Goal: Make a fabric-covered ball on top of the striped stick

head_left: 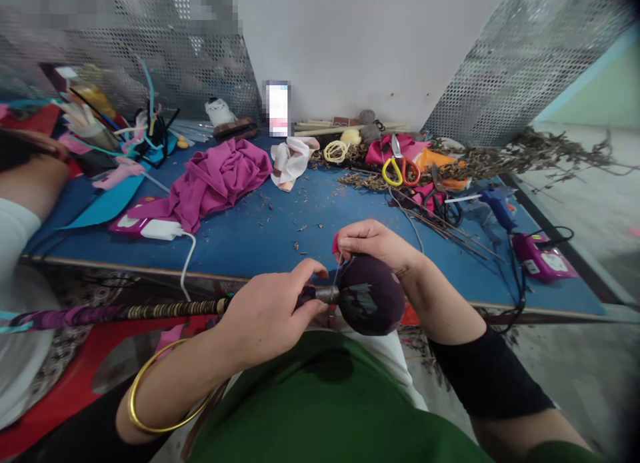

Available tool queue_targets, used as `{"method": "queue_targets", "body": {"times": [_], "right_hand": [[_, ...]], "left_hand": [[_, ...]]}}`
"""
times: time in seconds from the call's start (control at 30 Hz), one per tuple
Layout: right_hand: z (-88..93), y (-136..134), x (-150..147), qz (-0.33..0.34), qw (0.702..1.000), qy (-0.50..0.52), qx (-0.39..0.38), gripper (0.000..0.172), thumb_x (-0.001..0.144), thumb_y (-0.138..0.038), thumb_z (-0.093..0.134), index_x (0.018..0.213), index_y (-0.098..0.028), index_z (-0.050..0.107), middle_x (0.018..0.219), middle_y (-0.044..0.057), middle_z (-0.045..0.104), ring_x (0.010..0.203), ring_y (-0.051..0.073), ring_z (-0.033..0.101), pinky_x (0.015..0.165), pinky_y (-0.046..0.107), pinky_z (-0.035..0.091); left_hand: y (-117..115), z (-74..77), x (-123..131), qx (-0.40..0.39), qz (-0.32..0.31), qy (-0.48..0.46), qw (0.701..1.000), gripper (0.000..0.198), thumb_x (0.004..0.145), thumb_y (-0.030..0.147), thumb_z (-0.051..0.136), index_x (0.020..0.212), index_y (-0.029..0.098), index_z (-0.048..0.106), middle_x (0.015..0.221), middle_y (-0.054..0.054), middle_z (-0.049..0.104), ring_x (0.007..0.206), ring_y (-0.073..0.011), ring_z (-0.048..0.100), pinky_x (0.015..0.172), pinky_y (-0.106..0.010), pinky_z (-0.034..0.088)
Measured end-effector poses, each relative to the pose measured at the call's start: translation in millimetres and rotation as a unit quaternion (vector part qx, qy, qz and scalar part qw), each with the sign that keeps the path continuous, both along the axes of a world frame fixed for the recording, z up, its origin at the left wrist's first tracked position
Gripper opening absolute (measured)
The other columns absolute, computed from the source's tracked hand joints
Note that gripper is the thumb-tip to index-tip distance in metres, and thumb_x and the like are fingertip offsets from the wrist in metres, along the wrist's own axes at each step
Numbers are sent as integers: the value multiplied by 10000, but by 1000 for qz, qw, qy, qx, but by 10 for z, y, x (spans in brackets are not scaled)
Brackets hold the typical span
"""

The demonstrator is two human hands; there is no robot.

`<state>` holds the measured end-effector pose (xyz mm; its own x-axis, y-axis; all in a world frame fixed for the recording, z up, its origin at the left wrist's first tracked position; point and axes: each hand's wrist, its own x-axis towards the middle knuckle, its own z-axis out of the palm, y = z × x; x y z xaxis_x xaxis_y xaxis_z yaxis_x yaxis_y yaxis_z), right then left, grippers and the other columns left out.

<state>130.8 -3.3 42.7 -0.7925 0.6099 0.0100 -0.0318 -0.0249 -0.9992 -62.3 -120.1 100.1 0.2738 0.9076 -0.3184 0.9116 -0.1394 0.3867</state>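
My left hand (273, 306) is closed around a long stick (175, 308) wrapped in dark, tan and purple bands. At the stick's right end sits a dark purple cloth-covered ball (373, 295) with a greyish patch on its front. Grey thread (327, 294) is wound around the neck between stick and ball. Just above the ball, my right hand (373, 242) pinches a small pinkish-red piece (336, 243), partly hidden by the fingers. A thin strand runs from it down to the neck. My right wrist is beside the ball.
On the blue table (250, 240) lie magenta cloth (225, 173), scissors (400, 163), a blue glue gun (500, 206), dried plant stems (540, 156) and a white cable (187, 266). A phone (279, 108) stands at the back. Another person's arm (30, 176) rests at left.
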Motion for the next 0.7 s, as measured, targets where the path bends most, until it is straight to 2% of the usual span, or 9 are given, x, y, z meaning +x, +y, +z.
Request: {"method": "queue_targets", "body": {"times": [0.1,0.3,0.5,0.7], "right_hand": [[-26,-19,1,-4,999,34,5,318,853,-353,626,614,-147,584,688,15,633,674,124,566,708,256,420],[-24,-82,-26,-7,994,104,13,328,833,-411,655,634,-153,615,694,34,649,679,147,586,713,285,454],[8,-89,-20,2,990,131,59,326,842,-427,648,661,-158,632,721,52,668,694,161,604,713,306,474],[11,-99,-3,26,987,147,56,277,860,-369,647,689,-151,656,749,55,670,711,159,613,707,300,466]], "left_hand": [[0,34,9,-13,9,-8,1000,340,870,380,499,1184,249,503,848,-24,729,743,-253,678,600,-302,409],[-1,19,-21,-13,-16,-24,1000,203,877,367,487,1020,280,602,822,-2,715,736,-218,660,607,-282,385],[8,8,-39,-21,-15,-54,998,217,867,369,498,1019,298,634,750,26,688,644,-175,615,589,-268,365],[17,30,-13,-40,-2,-36,999,220,857,374,498,1003,296,642,667,37,654,580,-168,575,556,-263,338]]}}
